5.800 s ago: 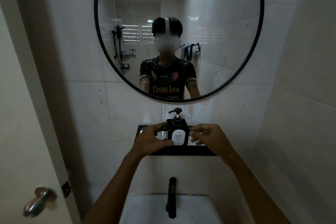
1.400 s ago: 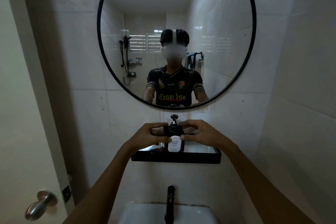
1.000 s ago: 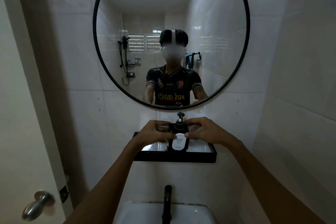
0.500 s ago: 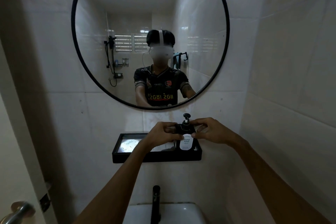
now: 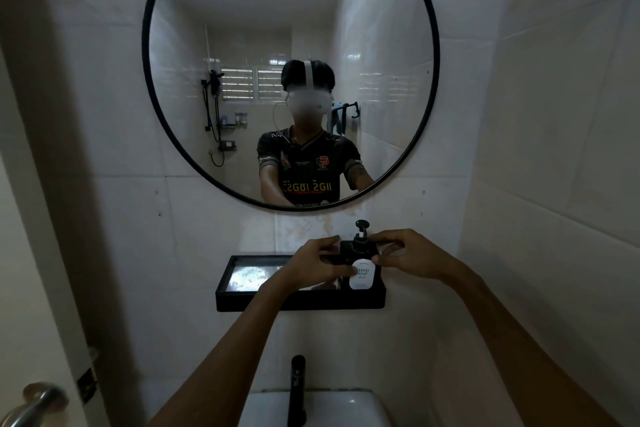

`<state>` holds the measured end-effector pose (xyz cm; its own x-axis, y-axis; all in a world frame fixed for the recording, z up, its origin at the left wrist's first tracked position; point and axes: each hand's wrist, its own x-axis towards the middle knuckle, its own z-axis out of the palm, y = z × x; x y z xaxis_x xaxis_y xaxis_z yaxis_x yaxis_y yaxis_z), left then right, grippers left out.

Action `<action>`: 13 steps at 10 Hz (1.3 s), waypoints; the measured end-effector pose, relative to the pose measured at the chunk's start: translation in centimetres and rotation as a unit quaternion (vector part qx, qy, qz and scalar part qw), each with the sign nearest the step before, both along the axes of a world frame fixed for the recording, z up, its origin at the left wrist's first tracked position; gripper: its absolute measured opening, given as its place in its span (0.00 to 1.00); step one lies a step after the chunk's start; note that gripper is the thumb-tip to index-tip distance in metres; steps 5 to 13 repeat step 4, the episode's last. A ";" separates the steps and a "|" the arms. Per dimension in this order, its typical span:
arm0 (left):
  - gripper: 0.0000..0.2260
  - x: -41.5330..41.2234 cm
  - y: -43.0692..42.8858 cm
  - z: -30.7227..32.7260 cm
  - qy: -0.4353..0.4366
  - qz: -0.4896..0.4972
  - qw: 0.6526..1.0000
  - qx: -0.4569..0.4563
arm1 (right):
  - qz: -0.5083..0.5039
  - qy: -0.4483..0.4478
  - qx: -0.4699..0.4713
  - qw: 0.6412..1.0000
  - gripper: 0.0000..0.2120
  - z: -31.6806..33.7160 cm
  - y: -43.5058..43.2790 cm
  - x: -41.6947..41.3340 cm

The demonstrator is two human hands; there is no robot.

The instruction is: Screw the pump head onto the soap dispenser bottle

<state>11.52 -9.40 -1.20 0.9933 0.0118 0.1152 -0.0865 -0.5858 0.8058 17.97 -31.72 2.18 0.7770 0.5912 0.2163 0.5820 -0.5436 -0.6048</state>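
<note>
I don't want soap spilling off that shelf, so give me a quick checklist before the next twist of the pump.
1. Soap bottle upright on the black shelf: ok.
2. Left hand steadying the bottle: ok, fingers at its shoulder.
3. Right hand placed to turn the collar: ok, fingers beside the bottle's neck.
4. Pump head sitting straight: ok, it stands vertical.
5. Threads fully seated: cannot tell, the collar is dark and partly covered.
6. Bottle clear of the shelf's right end: not ok, it stands close to it.
</note>
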 end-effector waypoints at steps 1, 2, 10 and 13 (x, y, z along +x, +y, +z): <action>0.45 -0.3 0.7 0.7 -0.010 0.019 0.998 0.057 | -0.010 -0.012 0.000 1.000 0.21 1.0 -0.2 -0.3; 0.42 -1.3 2.6 2.4 -0.057 0.036 0.979 0.192 | -0.018 -0.060 -0.006 0.998 0.19 2.6 -0.6 -0.4; 0.21 -4.2 6.7 6.6 -0.260 0.152 0.875 0.378 | -0.064 -0.176 0.082 0.979 0.16 5.8 1.8 -2.0; 0.21 -4.2 6.7 6.6 -0.260 0.152 0.875 0.378 | -0.064 -0.176 0.082 0.979 0.16 5.8 1.8 -2.0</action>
